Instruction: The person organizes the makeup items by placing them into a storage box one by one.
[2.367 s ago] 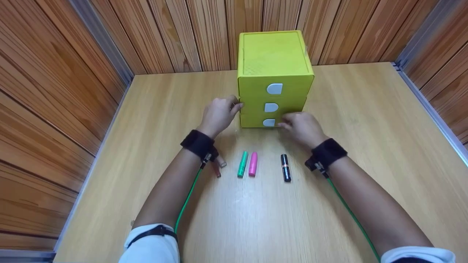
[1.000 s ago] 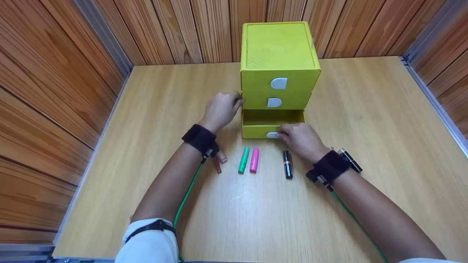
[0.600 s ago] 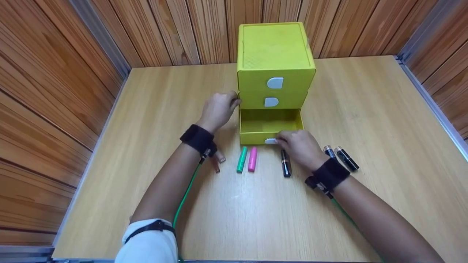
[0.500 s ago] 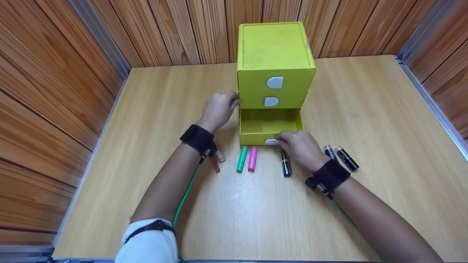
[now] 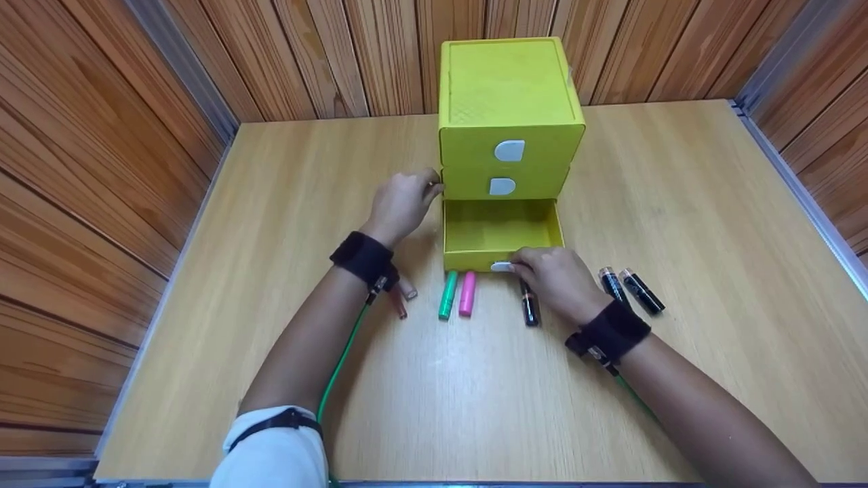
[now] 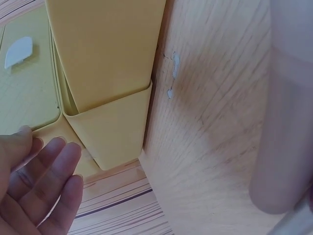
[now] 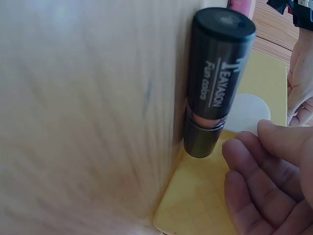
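Observation:
A yellow-green drawer cabinet [image 5: 508, 81] stands at the back of the table, its bottom drawer [image 5: 468, 261] pulled out and bare inside. My right hand [image 5: 559, 281] pinches the white drawer handle [image 5: 502, 266] on that drawer's front. At the cabinet's left side, my left hand [image 5: 401, 203] touches the side wall near the front edge with its fingertips. The left wrist view shows the left fingers [image 6: 44, 181] loosely bent. A black lipstick-like tube [image 7: 217, 73] lies close under the right hand.
In front of the drawer lie a green tube [image 5: 448, 295] and a pink tube [image 5: 467, 294]. Two black tubes [image 5: 641, 291] lie right of the right wrist. Two brownish tubes [image 5: 405, 288] are partly hidden by the left wrist. Wooden panels [image 5: 305, 61] wall the table's back and sides.
The bottom drawer was closed in the earliest frame. My right hand has drawn it toward me by its handle, further out in each frame. My left hand has stayed at the cabinet's side.

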`<state>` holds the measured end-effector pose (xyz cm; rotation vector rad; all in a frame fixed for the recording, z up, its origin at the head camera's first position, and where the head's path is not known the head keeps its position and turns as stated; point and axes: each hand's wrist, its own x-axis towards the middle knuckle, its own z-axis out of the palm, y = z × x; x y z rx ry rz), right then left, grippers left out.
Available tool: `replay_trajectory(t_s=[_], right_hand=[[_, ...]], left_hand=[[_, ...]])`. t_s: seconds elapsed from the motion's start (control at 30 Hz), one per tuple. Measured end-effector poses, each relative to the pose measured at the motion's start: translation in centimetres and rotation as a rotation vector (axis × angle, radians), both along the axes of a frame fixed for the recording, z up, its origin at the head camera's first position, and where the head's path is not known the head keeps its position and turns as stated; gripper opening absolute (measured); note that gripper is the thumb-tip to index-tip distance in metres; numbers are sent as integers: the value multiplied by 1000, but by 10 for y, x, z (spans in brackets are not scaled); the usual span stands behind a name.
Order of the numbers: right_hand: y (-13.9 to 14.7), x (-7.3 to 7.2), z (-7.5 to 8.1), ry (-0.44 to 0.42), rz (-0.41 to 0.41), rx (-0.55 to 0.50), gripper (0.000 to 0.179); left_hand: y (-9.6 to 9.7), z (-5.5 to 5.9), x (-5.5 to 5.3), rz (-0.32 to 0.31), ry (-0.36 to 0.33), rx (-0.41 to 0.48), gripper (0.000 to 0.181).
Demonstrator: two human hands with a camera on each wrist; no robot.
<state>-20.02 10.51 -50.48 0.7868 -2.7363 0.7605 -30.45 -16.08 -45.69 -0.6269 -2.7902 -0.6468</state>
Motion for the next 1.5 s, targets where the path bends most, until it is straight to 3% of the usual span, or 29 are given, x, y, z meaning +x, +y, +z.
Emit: replay_trajectory(t_s=[0.57,0.8,0.9,1.03,1.13,1.3,1.5], right_hand=[[6,5,4,-30,-11,16,13],[25,9,29,68,4,-33,10],[43,11,40,125,-15,-63,11],[71,15,56,123,-92,-60,12],[91,17,68,35,-132,-3,15],[122,21,77,-196,-167,150,24],[149,31,63,-418,-195,273,34]], left_hand=[[-2,1,-4,-4,-37,72,27],[-5,11,-4,46,-36,218,30],[-6,14,0,76,-27,248,33],[-7,17,5,102,-26,264,36],[-7,18,6,91,-10,271,39],[-2,19,5,60,36,284,49],[8,16,3,64,-66,290,60]])
